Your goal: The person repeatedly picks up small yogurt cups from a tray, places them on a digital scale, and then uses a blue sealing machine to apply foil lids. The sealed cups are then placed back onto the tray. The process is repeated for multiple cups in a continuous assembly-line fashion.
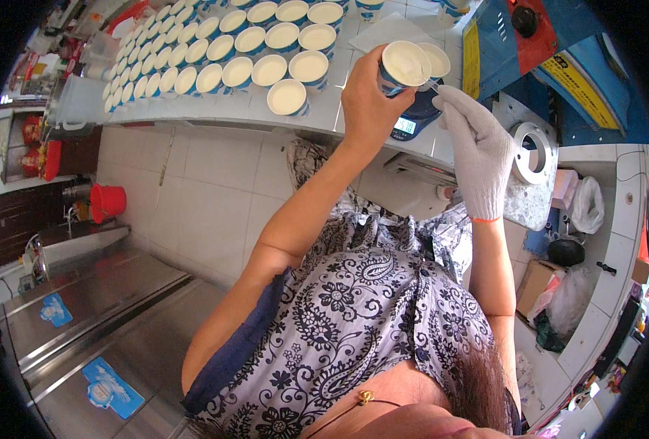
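My left hand (371, 101) is bare and grips a blue-and-white paper cup (404, 63) full of a pale, creamy substance, tipped a little towards me. In a white knitted glove, my right hand (481, 148) pinches a thin, clear utensil (432, 84) whose tip reaches the cup's rim; its full shape is hidden. Just behind that cup shows a second filled cup (437, 59). Below them sits a small digital scale (405, 127) with a lit display, partly covered by the cups and my hands. Rows of similar filled cups (286, 97) stand to the left.
A white tiled counter (324, 115) carries the cups and a white sheet (382, 34). To the right stands a blue-and-red machine (500, 49), with a metal ring (532, 152) on the plate before it. A red bucket (107, 202) is at far left, beyond a steel-topped unit (137, 335).
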Available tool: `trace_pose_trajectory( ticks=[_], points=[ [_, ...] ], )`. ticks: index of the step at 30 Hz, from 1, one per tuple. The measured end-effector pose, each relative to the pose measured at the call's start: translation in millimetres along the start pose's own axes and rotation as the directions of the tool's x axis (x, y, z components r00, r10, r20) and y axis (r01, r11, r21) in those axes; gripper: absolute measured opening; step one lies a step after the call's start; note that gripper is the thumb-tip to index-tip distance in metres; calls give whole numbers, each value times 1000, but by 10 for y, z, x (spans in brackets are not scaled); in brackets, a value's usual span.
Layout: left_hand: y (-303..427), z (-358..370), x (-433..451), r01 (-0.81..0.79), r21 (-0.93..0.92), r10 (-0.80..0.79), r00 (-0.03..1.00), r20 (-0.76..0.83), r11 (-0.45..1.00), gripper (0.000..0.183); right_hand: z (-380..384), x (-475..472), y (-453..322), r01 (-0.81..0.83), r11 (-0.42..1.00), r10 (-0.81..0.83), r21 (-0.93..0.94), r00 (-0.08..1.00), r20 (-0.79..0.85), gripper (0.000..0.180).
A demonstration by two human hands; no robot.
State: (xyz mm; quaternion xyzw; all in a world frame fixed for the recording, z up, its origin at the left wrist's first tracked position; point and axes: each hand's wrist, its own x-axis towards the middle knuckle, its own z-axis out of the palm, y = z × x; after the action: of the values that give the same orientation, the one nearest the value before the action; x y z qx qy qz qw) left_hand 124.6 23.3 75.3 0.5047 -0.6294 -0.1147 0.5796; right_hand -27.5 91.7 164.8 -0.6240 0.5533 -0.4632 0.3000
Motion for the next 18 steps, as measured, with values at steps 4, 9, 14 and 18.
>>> trace_pose_trajectory(
  ticks=[4,9,14,18],
  points=[
    [-8,10,-14,3,11,-2,1000,-5,1000,67,13,11,7,-15,1000,15,-27,1000,10,28],
    [-6,-3,-5,32,-3,-32,999,3,999,68,-39,53,72,-146,960,143,237,989,29,29],
    [10,1,8,56,-67,-56,998,10,996,69,-136,146,351,-261,783,259,565,962,87,32],
    [20,-20,31,96,-66,-97,995,-8,993,68,-189,217,419,-240,749,282,618,959,30,32]
  ],
)
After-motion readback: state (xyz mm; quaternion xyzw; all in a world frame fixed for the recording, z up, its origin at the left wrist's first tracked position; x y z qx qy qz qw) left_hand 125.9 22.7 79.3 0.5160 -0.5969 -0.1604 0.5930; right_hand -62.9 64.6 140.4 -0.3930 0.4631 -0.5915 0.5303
